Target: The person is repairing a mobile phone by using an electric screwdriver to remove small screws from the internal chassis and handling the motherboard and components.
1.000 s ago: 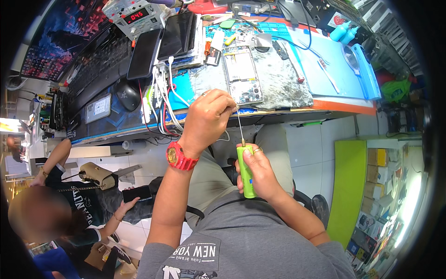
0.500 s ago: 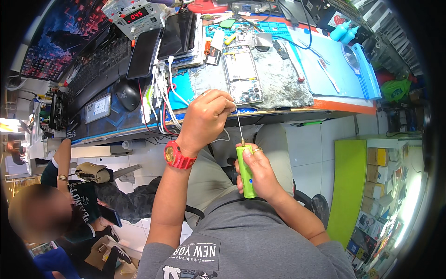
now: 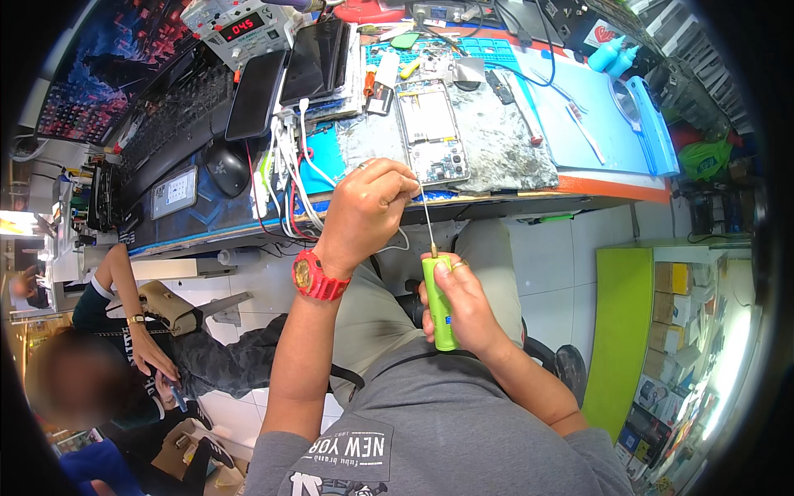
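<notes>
My right hand (image 3: 467, 299) is wrapped round the green handle (image 3: 442, 306) of a slim tool, held low in front of my lap. From its brass collar a thin metal shaft (image 3: 428, 219) rises toward my left hand (image 3: 364, 207). The left fingers are pinched together at the shaft's upper end, which they hide. Just beyond that hand, an opened phone (image 3: 430, 124) lies on a grey stained mat (image 3: 496, 149) with its inner parts bare. A red watch sits on my left wrist.
Left of the mat, white cables (image 3: 285, 174) hang over the bench edge beside dark phones (image 3: 258, 95) and a mouse (image 3: 225, 167). On the right lie a blue sheet (image 3: 550, 107) and a white brush (image 3: 585, 136). Another person (image 3: 141, 355) sits at lower left, near a green panel-free aisle.
My right hand and the green tool have shifted very slightly; my left hand keeps its pinch. At lower left, the other person has moved an arm down toward the handheld device.
</notes>
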Demonstrator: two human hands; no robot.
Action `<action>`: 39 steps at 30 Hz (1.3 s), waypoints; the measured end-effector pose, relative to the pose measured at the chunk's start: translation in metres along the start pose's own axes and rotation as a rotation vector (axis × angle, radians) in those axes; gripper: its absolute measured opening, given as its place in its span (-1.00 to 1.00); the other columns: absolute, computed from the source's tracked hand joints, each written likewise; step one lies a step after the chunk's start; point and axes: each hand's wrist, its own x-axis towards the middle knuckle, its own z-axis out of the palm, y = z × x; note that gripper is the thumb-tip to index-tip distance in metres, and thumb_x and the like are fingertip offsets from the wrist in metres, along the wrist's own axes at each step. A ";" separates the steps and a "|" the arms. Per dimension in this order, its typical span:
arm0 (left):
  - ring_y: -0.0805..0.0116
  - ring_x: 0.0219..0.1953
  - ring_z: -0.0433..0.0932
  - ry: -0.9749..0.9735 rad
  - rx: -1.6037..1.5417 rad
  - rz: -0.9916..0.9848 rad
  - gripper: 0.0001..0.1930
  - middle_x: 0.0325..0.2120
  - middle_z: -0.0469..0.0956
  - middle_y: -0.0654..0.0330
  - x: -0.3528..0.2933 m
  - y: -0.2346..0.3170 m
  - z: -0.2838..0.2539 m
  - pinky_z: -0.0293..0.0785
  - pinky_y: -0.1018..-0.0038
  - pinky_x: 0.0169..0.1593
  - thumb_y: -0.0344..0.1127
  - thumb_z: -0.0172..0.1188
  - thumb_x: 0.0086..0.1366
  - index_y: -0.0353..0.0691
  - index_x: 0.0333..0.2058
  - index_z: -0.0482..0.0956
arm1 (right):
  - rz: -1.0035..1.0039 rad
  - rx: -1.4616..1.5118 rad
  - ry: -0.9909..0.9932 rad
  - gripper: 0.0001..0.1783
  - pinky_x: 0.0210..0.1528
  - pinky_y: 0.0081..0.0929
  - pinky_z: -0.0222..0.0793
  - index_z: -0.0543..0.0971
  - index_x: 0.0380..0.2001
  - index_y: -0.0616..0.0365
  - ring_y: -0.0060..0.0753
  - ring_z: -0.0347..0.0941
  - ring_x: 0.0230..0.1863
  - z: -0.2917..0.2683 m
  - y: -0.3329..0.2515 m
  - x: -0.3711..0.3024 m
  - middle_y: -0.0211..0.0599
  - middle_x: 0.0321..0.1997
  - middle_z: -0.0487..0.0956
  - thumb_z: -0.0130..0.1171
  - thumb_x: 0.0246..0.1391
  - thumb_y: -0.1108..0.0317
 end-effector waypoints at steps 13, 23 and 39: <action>0.19 -0.30 0.69 -0.006 -0.002 -0.004 -0.87 -0.36 0.70 0.15 -0.001 0.000 0.000 0.60 0.34 -0.22 -0.63 0.38 0.06 -0.29 -0.41 0.68 | -0.009 -0.016 -0.003 -0.48 -0.61 -0.45 0.47 0.31 0.19 0.16 -0.48 0.48 -0.62 0.000 0.001 0.002 -0.29 -0.31 0.48 -0.08 0.51 -0.08; 0.18 -0.31 0.69 0.006 -0.001 -0.006 -0.89 -0.36 0.70 0.13 -0.001 -0.001 0.001 0.60 0.34 -0.24 -0.62 0.39 0.08 -0.31 -0.42 0.68 | -0.013 -0.003 0.010 -0.50 -0.60 -0.46 0.47 0.31 0.20 0.11 -0.49 0.48 -0.62 -0.002 0.000 0.003 -0.30 -0.31 0.48 -0.09 0.51 -0.06; 0.13 -0.30 0.61 0.056 0.140 0.028 -0.87 -0.38 0.62 0.17 -0.002 0.011 0.012 0.52 0.27 -0.18 -0.53 0.43 0.13 -0.27 -0.35 0.65 | -0.201 -0.375 0.133 -0.49 -0.46 -0.55 0.44 0.23 0.33 0.14 -0.52 0.48 -0.53 -0.024 -0.010 -0.029 -0.29 -0.27 0.45 -0.02 0.51 0.09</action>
